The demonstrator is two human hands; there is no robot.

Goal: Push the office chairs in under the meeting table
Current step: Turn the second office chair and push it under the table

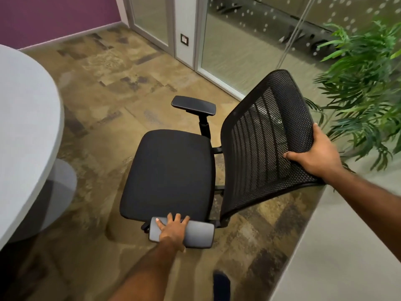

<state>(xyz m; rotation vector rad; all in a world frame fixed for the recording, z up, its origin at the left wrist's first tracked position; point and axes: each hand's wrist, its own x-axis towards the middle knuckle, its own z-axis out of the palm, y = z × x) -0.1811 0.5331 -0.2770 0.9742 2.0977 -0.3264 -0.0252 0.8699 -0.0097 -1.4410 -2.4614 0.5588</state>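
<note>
Right hand (316, 155) is clamped on the top edge of the mesh backrest (260, 137), thumb on the front mesh face, fingers hidden behind. Left hand (173, 230) is laid flat on the near armrest (199, 234), fingers spread across the pad; no wrap under the pad can be confirmed.

The two-point hold is judged to be for steering: the backrest is held for the push, the armrest for keeping the chair from swivelling on its base.

The office chair (219, 222) is placed centre frame, its seat (167, 172) turned left toward the meeting table (23, 127). It is still apart from the table, with a strip of floor between seat front and table edge. Nothing is tucked under yet. The far armrest (194, 105) is raised on its post, untouched. Castors are mostly hidden by the seat.

Armrest clearance under the tabletop cannot be judged from here. The table pedestal (63, 183) is seen under the left edge and may limit how far in the chair goes.

Surface: patchy brown-tan carpet (104, 88), flat, so easy rolling is expected.

Room: purple wall (54, 16) far left, glass partition (238, 51) with frosted dots across the far side, a wall plate (184, 39) on its frame. A leafy plant (364, 83) is just right of the backrest. A pale grey ledge (347, 235) runs along the near right. A dark shoe (221, 283) is seen at the bottom edge, blurred.
</note>
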